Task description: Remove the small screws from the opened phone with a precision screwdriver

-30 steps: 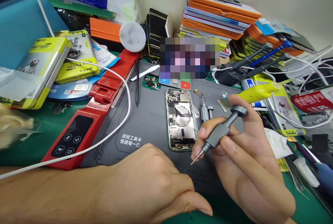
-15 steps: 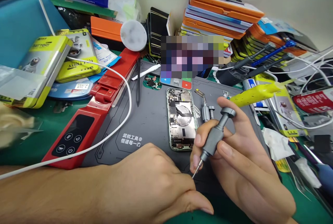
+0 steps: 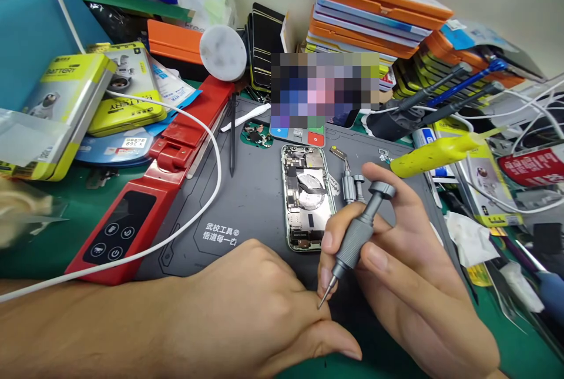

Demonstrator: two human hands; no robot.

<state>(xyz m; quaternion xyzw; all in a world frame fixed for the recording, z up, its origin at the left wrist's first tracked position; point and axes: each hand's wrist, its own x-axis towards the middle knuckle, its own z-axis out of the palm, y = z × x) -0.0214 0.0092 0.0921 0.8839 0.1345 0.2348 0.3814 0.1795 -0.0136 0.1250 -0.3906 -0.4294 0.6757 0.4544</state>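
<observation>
A grey precision screwdriver [image 3: 353, 241] with a knurled handle is held in my right hand [image 3: 409, 276], between thumb and fingers. It slants down to the left, its tip close over the knuckles of my left hand [image 3: 259, 308]; whether it touches the skin I cannot tell. My left hand is closed, back up, fingers curled under and thumb pointing right; what is inside is hidden. Behind both hands lies an opened phone [image 3: 311, 217] with its inner parts bare. To its right stand two small screwdrivers [image 3: 349, 187], partly behind my right hand.
A grey work mat [image 3: 255, 191] lies under the phone. Left of it are a red device [image 3: 127, 220], a white cable [image 3: 211, 191] and battery boxes [image 3: 73, 108]. A yellow tube [image 3: 434, 156] and a tool holder [image 3: 396, 120] stand right. Orange cases [image 3: 370, 20] are stacked behind.
The screwdriver's tip has shifted slightly left and down over the left hand, with my right hand following. My left hand stays almost still. The view has shifted slightly.
</observation>
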